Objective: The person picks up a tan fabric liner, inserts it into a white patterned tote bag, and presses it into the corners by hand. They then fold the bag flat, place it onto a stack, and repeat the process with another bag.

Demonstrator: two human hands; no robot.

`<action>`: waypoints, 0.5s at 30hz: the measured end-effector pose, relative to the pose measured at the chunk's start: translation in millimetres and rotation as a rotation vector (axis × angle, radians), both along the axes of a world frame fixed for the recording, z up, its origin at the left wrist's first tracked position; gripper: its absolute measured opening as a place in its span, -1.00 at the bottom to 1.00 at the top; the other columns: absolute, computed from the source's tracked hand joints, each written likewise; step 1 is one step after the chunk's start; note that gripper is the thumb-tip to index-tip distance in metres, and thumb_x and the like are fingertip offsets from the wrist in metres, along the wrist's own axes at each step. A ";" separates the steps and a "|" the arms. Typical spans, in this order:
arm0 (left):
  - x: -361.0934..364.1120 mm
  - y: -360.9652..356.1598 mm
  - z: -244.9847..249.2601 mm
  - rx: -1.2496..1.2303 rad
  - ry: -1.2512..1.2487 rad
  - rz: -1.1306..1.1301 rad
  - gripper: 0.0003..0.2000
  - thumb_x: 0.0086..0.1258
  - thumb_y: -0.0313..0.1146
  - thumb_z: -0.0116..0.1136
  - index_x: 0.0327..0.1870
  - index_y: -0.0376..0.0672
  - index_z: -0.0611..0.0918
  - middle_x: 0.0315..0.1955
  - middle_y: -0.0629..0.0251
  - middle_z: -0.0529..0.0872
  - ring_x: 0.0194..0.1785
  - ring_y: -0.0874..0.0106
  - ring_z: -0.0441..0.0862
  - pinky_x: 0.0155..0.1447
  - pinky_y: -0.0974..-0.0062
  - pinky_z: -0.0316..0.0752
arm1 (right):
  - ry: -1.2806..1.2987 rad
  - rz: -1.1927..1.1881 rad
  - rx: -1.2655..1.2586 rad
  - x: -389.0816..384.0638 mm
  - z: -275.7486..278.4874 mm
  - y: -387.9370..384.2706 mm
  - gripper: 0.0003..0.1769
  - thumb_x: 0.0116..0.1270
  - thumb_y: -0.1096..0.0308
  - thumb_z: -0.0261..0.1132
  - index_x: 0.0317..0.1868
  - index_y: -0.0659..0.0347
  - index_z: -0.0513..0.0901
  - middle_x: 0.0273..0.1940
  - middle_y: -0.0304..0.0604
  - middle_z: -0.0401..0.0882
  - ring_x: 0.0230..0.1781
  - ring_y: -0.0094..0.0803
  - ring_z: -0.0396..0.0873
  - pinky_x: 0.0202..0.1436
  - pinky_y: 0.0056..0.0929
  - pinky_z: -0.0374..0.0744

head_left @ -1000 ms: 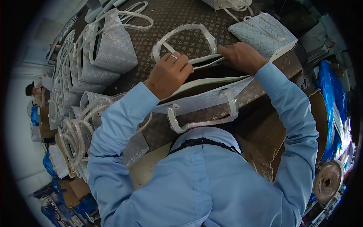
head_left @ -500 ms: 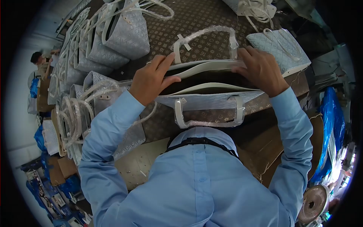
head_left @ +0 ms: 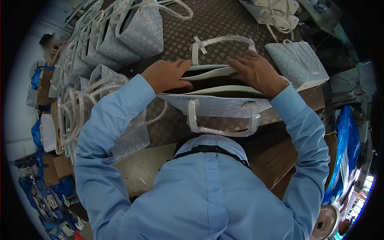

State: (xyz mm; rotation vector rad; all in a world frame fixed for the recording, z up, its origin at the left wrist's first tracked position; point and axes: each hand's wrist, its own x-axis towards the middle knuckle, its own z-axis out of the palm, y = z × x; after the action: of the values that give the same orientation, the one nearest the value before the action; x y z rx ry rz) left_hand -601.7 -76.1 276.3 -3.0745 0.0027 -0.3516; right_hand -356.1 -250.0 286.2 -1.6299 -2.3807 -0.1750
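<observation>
Right between the two hands lies a pale silver patterned bag (head_left: 224,106), set at the near edge of the bench (head_left: 182,39), its open mouth facing up toward the person. Its long axis runs left to right, crosswise to the body, so each hand has one end: the left hand (head_left: 165,76) at the left corner, the right hand (head_left: 259,74) over the right part of the far rim. The hands are well apart from each other and both on the bag. The left fingers reach to the far rim just beside the left foot of the far handle (head_left: 228,39), with the thumb pointing into the mouth; the right fingertips come closer to the middle of the opening. Whether either hand pinches the rim or only rests on it, I cannot tell. The near handle (head_left: 223,131) hangs toward the person, free of both hands. A small white strip (head_left: 200,45) lies by the far handle. Upright bags (head_left: 140,34) crowd the left side, nearer the left hand; another bag (head_left: 297,62) lies just beyond the right.
</observation>
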 end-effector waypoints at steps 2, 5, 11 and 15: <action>-0.2 3.9 -4.5 -0.024 0.083 0.015 -0.51 0.34 0.14 0.04 -0.19 -0.21 0.44 -0.58 0.12 0.63 -0.52 0.14 0.64 -0.49 0.33 0.51 | -0.023 0.021 -0.061 0.0 -1.4 1.5 -0.53 0.19 0.31 0.33 0.08 0.24 0.43 -0.33 -0.05 0.62 -0.29 -0.16 0.58 -0.06 -0.27 0.48; 0.9 3.7 -2.9 -0.095 0.134 0.114 -0.54 0.35 0.12 0.04 -0.20 -0.20 0.45 -0.64 0.12 0.62 -0.54 0.13 0.63 -0.49 0.30 0.48 | -0.053 0.038 -0.037 8.8 -12.0 4.5 -0.59 0.18 0.33 0.33 -0.01 0.25 0.42 -0.34 -0.05 0.62 -0.33 -0.16 0.57 -0.12 -0.27 0.46; 0.3 -4.0 -0.4 -0.133 0.067 0.143 -0.58 0.38 0.07 0.05 -0.34 -0.19 0.49 -0.64 0.08 0.64 -0.57 0.12 0.62 -0.47 0.23 0.49 | 0.004 0.004 -0.006 -1.5 -7.0 6.8 -0.70 0.23 0.18 0.30 -0.27 0.23 0.46 -0.40 -0.05 0.61 -0.35 -0.17 0.59 -0.12 -0.30 0.48; 13.1 -15.8 3.2 -0.101 0.106 0.173 -0.56 0.39 0.08 0.03 -0.38 -0.20 0.50 -0.66 0.08 0.64 -0.59 0.13 0.63 -0.47 0.24 0.50 | -0.005 -0.105 -0.028 -20.2 -12.0 19.4 -0.68 0.31 0.10 0.24 -0.37 0.21 0.48 -0.56 -0.08 0.57 -0.51 -0.13 0.58 -0.28 -0.27 0.52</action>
State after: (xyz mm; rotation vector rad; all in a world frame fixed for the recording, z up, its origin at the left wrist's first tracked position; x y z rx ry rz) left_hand -588.6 -91.9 279.5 -3.1568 -0.2838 -0.1845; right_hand -376.3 -230.5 274.2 -1.7701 -2.3129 -0.1664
